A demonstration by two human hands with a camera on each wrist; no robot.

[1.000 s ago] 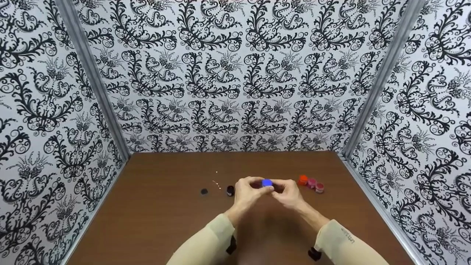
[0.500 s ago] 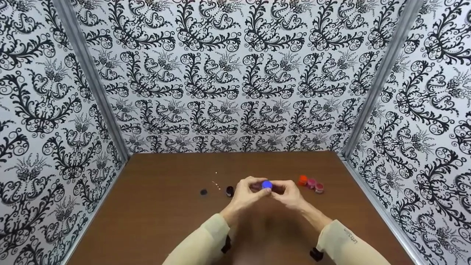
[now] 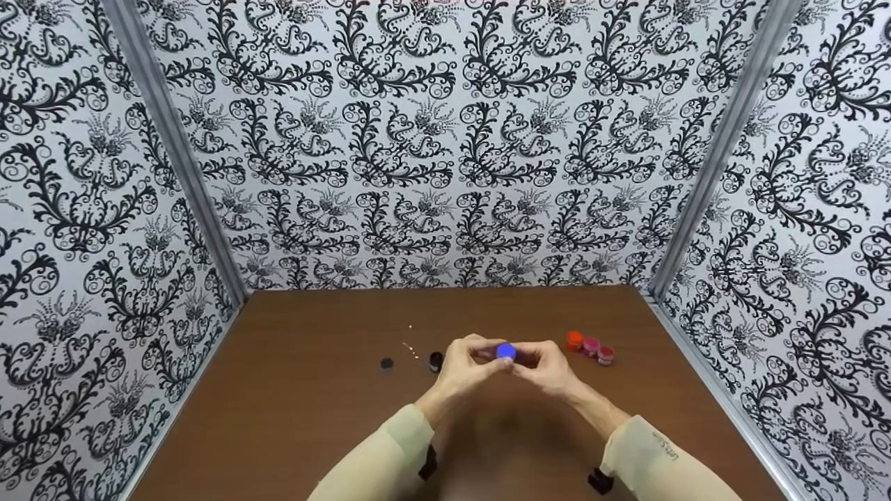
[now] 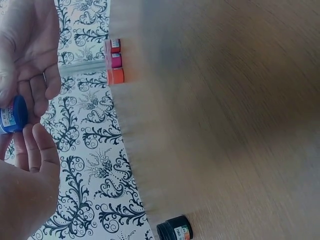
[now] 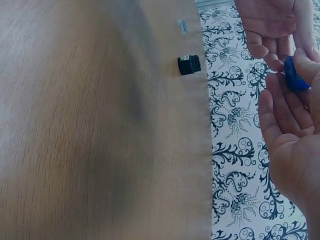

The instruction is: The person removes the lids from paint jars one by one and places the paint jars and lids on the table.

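A small blue paint jar (image 3: 505,352) with a white label on its side is up off the table between both hands. My left hand (image 3: 463,367) pinches it with thumb and fingers. From the other side my right hand (image 3: 546,367) has its thumb and fingertips on the same jar. In the left wrist view the label of the blue jar (image 4: 11,115) shows, while fingers cover part of its body. The right wrist view has the blue jar (image 5: 297,74) between the two hands, partly behind a thumb.
Left of the hands stands a black jar (image 3: 436,361), with a dark round lid (image 3: 386,363) beside it. Small light specks (image 3: 411,348) lie behind them. An orange jar (image 3: 574,340), a pink jar (image 3: 591,346) and a red jar (image 3: 605,355) form a row at right. Patterned walls enclose the table (image 3: 313,417).
The blue jar has tipped a little toward the head camera, so its round top shows more fully. Both hands have stayed on it and shifted only slightly.
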